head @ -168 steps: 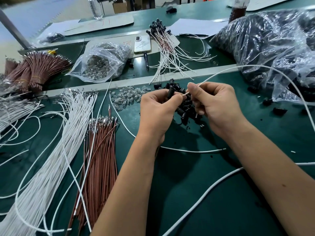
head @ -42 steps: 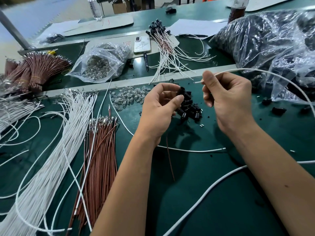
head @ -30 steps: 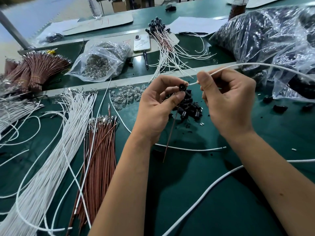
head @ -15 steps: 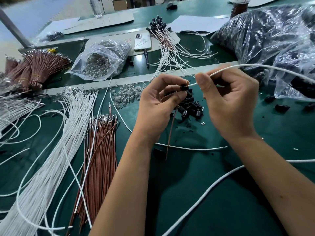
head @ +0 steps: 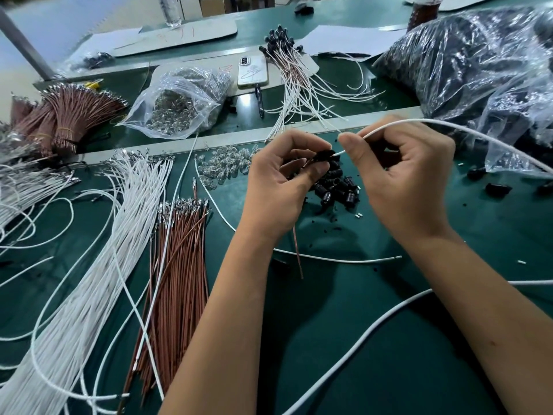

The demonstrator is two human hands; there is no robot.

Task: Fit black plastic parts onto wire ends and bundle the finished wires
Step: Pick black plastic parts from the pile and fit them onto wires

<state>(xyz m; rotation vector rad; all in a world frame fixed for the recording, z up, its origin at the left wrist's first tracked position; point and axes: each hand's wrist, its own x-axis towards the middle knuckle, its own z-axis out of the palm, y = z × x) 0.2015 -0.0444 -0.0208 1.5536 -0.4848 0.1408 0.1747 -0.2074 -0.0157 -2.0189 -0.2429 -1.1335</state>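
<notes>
My left hand [head: 278, 187] pinches a small black plastic part [head: 323, 155] between thumb and fingers; a brown wire [head: 297, 253] hangs down from it. My right hand [head: 404, 178] pinches the end of a long white wire [head: 466, 128], whose tip meets the black part. Beneath my hands lies a heap of loose black parts [head: 336, 187] on the green table [head: 344, 339]. Finished wires with black caps [head: 287, 55] lie fanned out at the back.
White wires [head: 98, 265] and brown wires [head: 179, 280] lie at the left, tied brown bundles [head: 62, 115] beyond. A bag of clear bulbs [head: 176, 103], loose bulbs [head: 224, 163], a phone [head: 253, 70], a pen [head: 259, 100] and a large bag of black parts [head: 478, 61] are at the back.
My right hand came back to the left hand and brought the white wire's tip up to the black part. Both hands have dropped slightly since half a second ago.
</notes>
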